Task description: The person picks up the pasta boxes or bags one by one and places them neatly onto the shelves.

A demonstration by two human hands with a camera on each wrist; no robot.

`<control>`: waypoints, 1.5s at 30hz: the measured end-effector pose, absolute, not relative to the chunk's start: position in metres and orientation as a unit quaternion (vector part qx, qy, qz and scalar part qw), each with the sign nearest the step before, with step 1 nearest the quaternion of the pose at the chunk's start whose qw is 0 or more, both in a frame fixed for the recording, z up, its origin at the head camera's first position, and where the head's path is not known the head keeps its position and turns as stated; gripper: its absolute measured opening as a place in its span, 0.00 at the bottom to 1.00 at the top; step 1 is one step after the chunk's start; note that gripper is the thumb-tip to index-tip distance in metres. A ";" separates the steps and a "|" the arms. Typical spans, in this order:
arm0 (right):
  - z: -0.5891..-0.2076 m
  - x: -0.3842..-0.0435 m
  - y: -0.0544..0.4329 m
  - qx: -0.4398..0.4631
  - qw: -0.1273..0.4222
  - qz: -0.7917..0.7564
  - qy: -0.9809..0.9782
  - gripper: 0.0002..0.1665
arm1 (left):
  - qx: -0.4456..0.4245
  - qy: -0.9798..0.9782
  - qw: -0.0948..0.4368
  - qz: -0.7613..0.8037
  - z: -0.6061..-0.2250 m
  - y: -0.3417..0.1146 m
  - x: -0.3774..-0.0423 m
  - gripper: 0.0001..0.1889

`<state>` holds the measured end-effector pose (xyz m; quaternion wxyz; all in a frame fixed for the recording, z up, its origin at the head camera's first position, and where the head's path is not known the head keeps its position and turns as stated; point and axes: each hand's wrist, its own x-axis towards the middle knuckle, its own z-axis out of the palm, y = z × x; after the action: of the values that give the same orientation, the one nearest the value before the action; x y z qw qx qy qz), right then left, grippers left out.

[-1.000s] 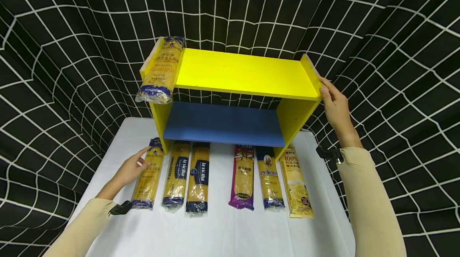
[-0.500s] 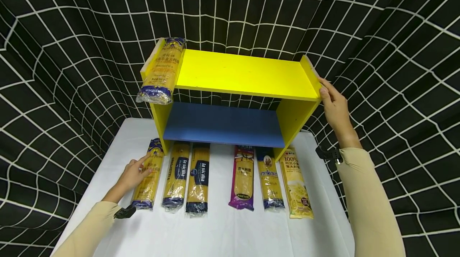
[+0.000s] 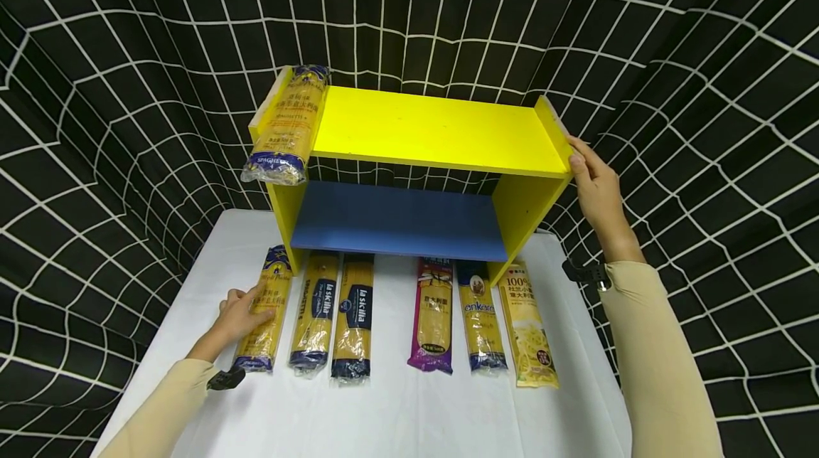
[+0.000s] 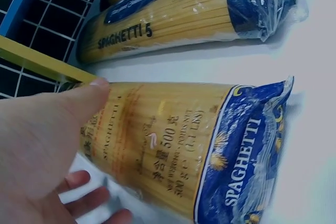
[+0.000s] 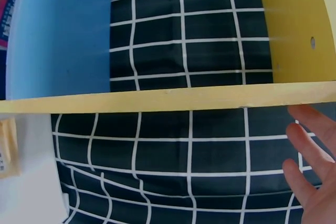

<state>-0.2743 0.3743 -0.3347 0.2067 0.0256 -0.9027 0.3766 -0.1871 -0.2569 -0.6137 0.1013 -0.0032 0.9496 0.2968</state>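
Observation:
My left hand (image 3: pixel 238 317) reaches over the leftmost spaghetti packet (image 3: pixel 278 294), which lies on the white table. In the left wrist view, the thumb (image 4: pixel 90 97) lies across the clear wrapper, while the other fingers (image 4: pixel 86 200) stay just off the packet's opposite edge. High on the right, my right hand (image 3: pixel 599 191) holds the side panel of the yellow and blue shelf (image 3: pixel 435 132) near its front edge. Its fingers (image 5: pixel 310 140) are on the panel's outer side in the right wrist view. A matching spaghetti packet (image 3: pixel 288 124) rests at the left end of the top board.
Two la sicilia packets (image 3: pixel 354 323) lie right of the left hand's packet. Further right are a purple-edged packet (image 3: pixel 433 319), an ankara packet (image 3: pixel 481 323) and a pale yellow packet (image 3: pixel 527 330). Black cloth with white grid lines (image 3: pixel 435 10) surrounds the table (image 3: pixel 409 422).
My left hand has moved down along the leftmost packet toward its middle, and its thumb now reaches over it. The right hand stays on the shelf panel.

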 end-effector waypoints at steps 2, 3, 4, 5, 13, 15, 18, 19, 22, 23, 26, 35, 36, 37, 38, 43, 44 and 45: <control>-0.335 -0.275 0.374 0.027 0.206 0.378 -0.902 0.24 | -0.006 0.948 0.121 0.294 -0.618 -0.258 -0.187 0.44; -0.335 -0.275 0.374 0.028 0.205 0.378 -0.902 0.24 | -0.005 0.948 0.127 0.291 -0.619 -0.257 -0.186 0.45; -0.335 -0.275 0.374 0.028 0.205 0.377 -0.903 0.25 | -0.005 0.949 0.131 0.288 -0.620 -0.257 -0.186 0.45; -0.334 -0.275 0.373 0.029 0.204 0.377 -0.903 0.25 | -0.005 0.949 0.132 0.286 -0.621 -0.256 -0.186 0.46; -0.333 -0.274 0.372 0.028 0.206 0.383 -0.900 0.24 | -0.022 0.951 0.139 0.274 -0.616 -0.247 -0.187 0.49; -0.332 -0.273 0.372 0.029 0.206 0.382 -0.901 0.24 | -0.021 0.952 0.141 0.269 -0.615 -0.245 -0.189 0.49; -0.333 -0.273 0.372 0.027 0.208 0.379 -0.902 0.24 | -0.010 0.953 0.143 0.266 -0.615 -0.245 -0.192 0.49; -0.333 -0.273 0.372 0.027 0.208 0.378 -0.902 0.24 | -0.005 0.953 0.142 0.267 -0.616 -0.244 -0.192 0.49; -0.334 -0.273 0.372 0.028 0.210 0.375 -0.902 0.25 | 0.015 0.953 0.140 0.269 -0.614 -0.244 -0.194 0.50; -0.334 -0.273 0.372 0.028 0.210 0.375 -0.903 0.25 | 0.020 0.953 0.140 0.268 -0.614 -0.244 -0.195 0.50; -0.334 -0.273 0.373 0.027 0.210 0.374 -0.903 0.25 | 0.030 0.952 0.146 0.268 -0.612 -0.244 -0.198 0.50; -0.334 -0.274 0.373 0.025 0.211 0.375 -0.902 0.25 | 0.050 0.946 0.156 0.279 -0.610 -0.251 -0.202 0.51; -0.334 -0.274 0.373 0.027 0.212 0.375 -0.902 0.25 | 0.053 0.946 0.154 0.281 -0.610 -0.253 -0.203 0.52; -0.334 -0.274 0.373 0.028 0.212 0.375 -0.902 0.25 | 0.052 0.944 0.156 0.286 -0.609 -0.253 -0.203 0.52; -0.334 -0.275 0.372 0.030 0.212 0.376 -0.902 0.25 | 0.052 0.943 0.157 0.290 -0.608 -0.254 -0.204 0.53; -0.334 -0.275 0.373 0.025 0.208 0.376 -0.902 0.25 | 0.061 0.933 0.168 0.311 -0.606 -0.258 -0.207 0.54; -0.334 -0.275 0.373 0.023 0.207 0.377 -0.903 0.25 | 0.065 0.932 0.169 0.315 -0.605 -0.259 -0.208 0.54; -0.334 -0.275 0.373 0.022 0.207 0.376 -0.903 0.25 | 0.067 0.930 0.172 0.317 -0.605 -0.259 -0.208 0.54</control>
<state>-0.2750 0.3728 -0.3344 0.2069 0.0223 -0.9031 0.3757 -0.2085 -0.2595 -0.6047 0.1722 0.0668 0.9303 0.3168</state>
